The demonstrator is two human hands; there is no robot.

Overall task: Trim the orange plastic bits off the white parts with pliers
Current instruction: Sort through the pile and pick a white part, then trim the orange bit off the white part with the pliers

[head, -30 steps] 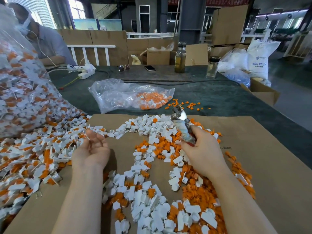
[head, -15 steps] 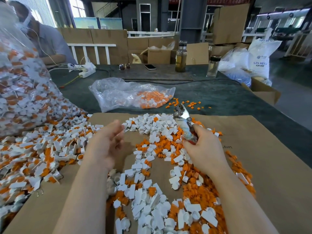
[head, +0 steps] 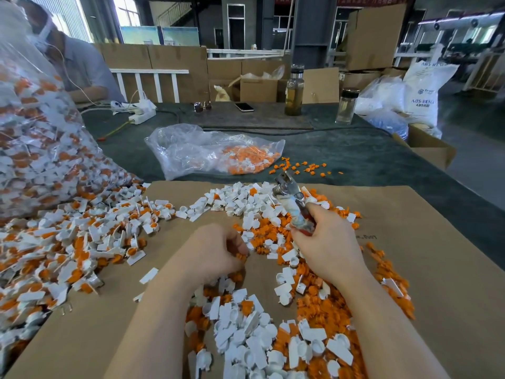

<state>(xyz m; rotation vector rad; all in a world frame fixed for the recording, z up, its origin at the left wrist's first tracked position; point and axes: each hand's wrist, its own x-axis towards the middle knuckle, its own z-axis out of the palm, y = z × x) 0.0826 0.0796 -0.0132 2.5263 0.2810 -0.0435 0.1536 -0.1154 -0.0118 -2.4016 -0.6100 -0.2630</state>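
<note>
The right hand (head: 328, 250) gripped the pliers (head: 291, 202), tip pointing to twelve o'clock; the left hand (head: 216, 253), at its nine o'clock, pinched an orange bit (head: 241, 257) in curled fingers.

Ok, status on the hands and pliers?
Right hand grips pliers, raised, tip up. Left hand pinches an orange-tipped part over the cardboard. Nothing in the way.

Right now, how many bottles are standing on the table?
2: a tall bottle holding yellowish liquid at the far edge, and a shorter clear bottle just right of it. Others may hide behind the bags.
</note>
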